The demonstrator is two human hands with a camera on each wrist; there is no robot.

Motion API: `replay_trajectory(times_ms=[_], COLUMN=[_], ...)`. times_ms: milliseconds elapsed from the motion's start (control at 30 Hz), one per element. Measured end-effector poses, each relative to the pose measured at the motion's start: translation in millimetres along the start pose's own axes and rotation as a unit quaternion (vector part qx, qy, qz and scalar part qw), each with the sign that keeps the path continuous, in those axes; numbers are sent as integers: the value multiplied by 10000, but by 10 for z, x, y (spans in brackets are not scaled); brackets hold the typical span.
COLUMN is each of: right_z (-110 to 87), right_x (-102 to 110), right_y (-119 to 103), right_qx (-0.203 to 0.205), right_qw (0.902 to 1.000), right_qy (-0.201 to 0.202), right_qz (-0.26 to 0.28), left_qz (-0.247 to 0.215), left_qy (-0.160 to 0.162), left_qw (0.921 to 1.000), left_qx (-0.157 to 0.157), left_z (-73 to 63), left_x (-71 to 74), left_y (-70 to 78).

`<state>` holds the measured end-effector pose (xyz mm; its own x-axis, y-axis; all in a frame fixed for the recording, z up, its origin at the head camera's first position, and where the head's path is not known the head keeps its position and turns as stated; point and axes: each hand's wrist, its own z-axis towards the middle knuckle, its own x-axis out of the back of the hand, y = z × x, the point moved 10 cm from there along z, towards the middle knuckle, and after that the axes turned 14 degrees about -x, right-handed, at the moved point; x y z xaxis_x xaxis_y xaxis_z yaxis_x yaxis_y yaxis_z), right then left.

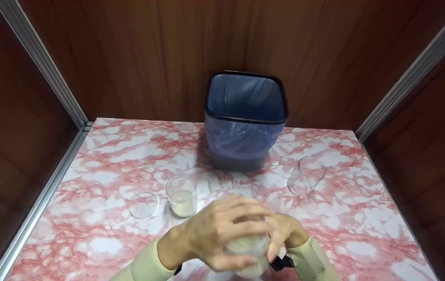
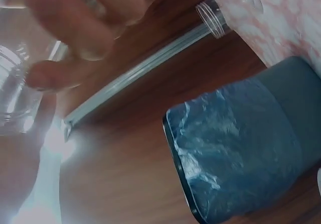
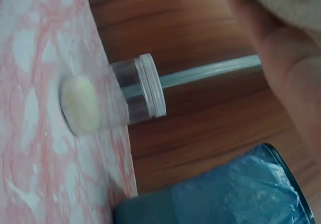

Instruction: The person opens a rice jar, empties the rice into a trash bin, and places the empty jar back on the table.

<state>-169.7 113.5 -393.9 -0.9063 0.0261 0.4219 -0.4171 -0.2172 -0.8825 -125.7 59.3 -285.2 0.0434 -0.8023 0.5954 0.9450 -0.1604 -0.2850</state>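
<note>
Both hands are on one clear jar point(image 1: 251, 261) with pale contents, low in the head view near the front of the table. My left hand point(image 1: 216, 230) wraps its curled fingers and thumb around the jar's near side and top. My right hand point(image 1: 285, 230) grips it from the right, thumb along its side. Fingers partly cover the jar. In the left wrist view, clear plastic point(image 2: 17, 93) shows beside the left fingertips. Pale contents point(image 3: 296, 3) show beside the right hand in the right wrist view.
A second clear jar point(image 1: 182, 199) with pale powder stands left of the hands; its top looks capped point(image 3: 152, 86). Beside it lies a clear round lid point(image 1: 144, 205). An uncapped clear jar point(image 1: 306, 175) stands at right. A lined bin point(image 1: 242, 136) stands at the back, before wooden walls.
</note>
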Motion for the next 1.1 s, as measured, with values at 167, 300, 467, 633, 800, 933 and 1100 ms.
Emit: replay_trajectory(times_ms=[167, 300, 467, 633, 800, 933, 1100], right_z=[-38, -142, -258, -527, -889, -1152, -1398], right_x=[228, 342, 459, 667, 934, 1133, 1353], right_y=[116, 144, 71, -79, -281, -394, -494], right_qx=[-1170, -1839, -1844, -2195, -2810, -3334, -3935], right_qw=[9787, 9553, 9538, 9378, 8997, 8553, 7991], right_qy=[1649, 2300, 2361, 2688, 3324, 3918, 4441], right_qz=[350, 261, 209, 60, -334, -614, -969], left_qz=[432, 569, 747, 945, 1335, 1591, 1707], left_qy=[183, 433, 557, 467, 354, 174, -200], left_qw=[9958, 9914, 9880, 9831, 9680, 9474, 9223], left_qx=[788, 1096, 1230, 1497, 2096, 2773, 3463], left_z=[-149, -228, -361, -663, -1134, -1558, -2037], left_x=[90, 221, 390, 576, 799, 933, 994], left_y=[-173, -254, -318, -386, -449, -454, -467])
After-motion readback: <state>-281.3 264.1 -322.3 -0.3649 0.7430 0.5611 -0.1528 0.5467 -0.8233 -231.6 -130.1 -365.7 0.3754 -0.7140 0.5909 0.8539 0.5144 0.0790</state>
